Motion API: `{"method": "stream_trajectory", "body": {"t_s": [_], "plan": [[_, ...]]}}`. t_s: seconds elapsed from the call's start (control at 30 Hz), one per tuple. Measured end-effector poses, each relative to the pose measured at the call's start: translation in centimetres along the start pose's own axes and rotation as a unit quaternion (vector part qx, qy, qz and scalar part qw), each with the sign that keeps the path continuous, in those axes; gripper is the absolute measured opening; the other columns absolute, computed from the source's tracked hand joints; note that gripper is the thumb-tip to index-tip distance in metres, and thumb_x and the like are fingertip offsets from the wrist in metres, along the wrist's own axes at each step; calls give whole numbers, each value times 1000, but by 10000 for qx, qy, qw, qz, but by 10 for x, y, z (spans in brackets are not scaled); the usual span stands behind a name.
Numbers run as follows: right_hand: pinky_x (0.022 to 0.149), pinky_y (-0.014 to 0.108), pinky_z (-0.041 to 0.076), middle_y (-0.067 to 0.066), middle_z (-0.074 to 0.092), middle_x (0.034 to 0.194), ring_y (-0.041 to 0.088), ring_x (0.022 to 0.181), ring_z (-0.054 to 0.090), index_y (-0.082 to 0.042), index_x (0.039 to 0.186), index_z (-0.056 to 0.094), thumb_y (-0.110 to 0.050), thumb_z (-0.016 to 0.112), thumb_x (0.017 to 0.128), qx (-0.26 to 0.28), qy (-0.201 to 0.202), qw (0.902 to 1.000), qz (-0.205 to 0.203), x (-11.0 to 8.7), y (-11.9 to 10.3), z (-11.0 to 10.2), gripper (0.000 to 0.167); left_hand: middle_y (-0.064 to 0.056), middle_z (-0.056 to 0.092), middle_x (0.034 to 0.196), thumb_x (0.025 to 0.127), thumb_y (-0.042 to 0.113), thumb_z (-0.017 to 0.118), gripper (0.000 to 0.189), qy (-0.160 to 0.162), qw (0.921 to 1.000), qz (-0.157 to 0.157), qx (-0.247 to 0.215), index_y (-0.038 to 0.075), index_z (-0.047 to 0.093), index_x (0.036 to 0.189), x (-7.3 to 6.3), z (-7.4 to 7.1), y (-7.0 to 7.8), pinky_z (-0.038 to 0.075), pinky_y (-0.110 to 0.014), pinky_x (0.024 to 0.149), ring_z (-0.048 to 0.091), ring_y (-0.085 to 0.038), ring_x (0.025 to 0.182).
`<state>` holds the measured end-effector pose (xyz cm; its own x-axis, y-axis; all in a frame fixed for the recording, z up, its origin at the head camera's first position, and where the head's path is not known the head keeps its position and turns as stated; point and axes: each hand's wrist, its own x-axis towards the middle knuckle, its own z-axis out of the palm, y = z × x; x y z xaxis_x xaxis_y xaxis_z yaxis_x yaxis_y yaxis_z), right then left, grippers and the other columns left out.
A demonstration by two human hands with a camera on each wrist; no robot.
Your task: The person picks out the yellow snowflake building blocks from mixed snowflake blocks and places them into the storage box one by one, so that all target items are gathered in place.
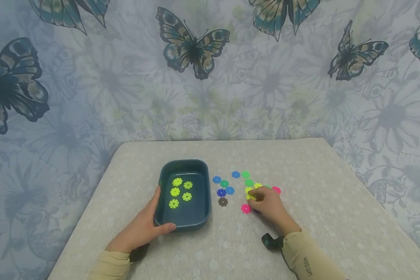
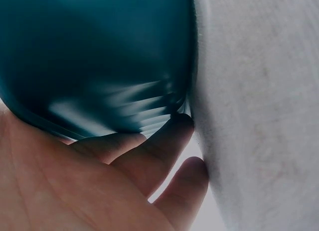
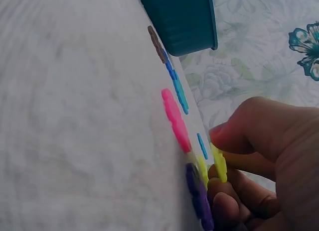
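Note:
A dark teal plastic tray [image 1: 199, 217] stands left of centre, with several yellow snowflake discs [image 1: 175, 191] lying flat inside. My left hand [image 1: 145, 229] grips its near left corner, thumb at the near rim and fingers along the left wall. In the left wrist view, fingertips [image 2: 182, 124] touch the tray's outer side. My right hand [image 1: 271, 206] pinches a yellow snowflake disc [image 3: 219, 164] between thumb and fingers, just above the table. Other yellow discs [image 1: 258, 186] lie beside that hand, partly hidden by it. A purple disc [image 3: 199, 198] lies under the fingers in the right wrist view.
Between tray and right hand lie blue discs [image 1: 235, 174], green discs [image 1: 249, 182] and a brown disc [image 1: 223, 202]. Pink discs [image 1: 246, 209] lie near and beyond the right hand. A pale patterned cloth [image 1: 336, 217] covers the table; a butterfly-print curtain [image 1: 266, 97] hangs behind.

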<state>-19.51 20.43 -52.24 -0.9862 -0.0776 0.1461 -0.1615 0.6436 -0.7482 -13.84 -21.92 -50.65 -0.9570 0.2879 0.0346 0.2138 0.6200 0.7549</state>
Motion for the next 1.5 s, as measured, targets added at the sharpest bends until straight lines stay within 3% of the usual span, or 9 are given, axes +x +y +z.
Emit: {"method": "stream_trajectory", "body": {"t_s": [0.3,0.7,0.8,1.0,1.23,1.37,1.5], "plan": [[78,31,55,2,70,101,17,90,63,-9,107,79,-10,81,84,-169,-154,9995,-199,-1,1,2,22,-15,-1,173,85,51,82,129,20,10000,-22,6,22,-14,165,-1,1,-2,22,-69,120,11,-43,157],[79,32,55,0,70,103,18,92,62,-12,110,78,-16,81,85,-144,-190,9997,-89,3,-8,0,25,-15,-1,173,84,53,82,129,53,10000,6,29,23,-14,165,-2,-1,-4,21,-68,120,11,-42,157],[76,31,55,1,71,103,18,92,62,-12,110,79,-16,80,86,-25,-201,9995,-237,4,-18,-6,24,-14,-1,173,83,54,82,130,58,10000,-10,39,24,-14,165,-1,0,-4,21,-67,121,11,-41,158],[78,36,55,7,75,105,21,92,65,-8,112,79,-13,78,90,38,20,9954,-959,20,-56,-32,23,-13,-1,173,81,59,82,131,38,9998,-170,120,26,-14,165,-1,2,-1,22,-67,121,11,-41,158],[78,42,56,11,73,104,28,94,66,-11,117,78,-20,75,94,129,416,9948,-922,46,-83,-60,25,-13,-1,174,82,60,81,131,-12,9998,-194,97,26,-14,165,-1,3,0,22,-67,121,11,-41,158],[83,45,57,10,73,116,29,103,66,-13,118,78,-22,74,94,366,351,9959,-747,55,-91,-54,26,-10,-1,174,81,58,82,131,-33,9998,-179,-26,28,-14,165,0,3,0,23,-67,121,12,-39,158],[85,46,59,7,73,119,27,106,67,-14,118,78,-22,75,93,725,178,9937,-835,67,-115,-31,27,-11,-1,174,82,57,83,131,5,9999,-127,-25,27,-14,165,1,1,-1,23,-67,120,13,-39,158]]}}
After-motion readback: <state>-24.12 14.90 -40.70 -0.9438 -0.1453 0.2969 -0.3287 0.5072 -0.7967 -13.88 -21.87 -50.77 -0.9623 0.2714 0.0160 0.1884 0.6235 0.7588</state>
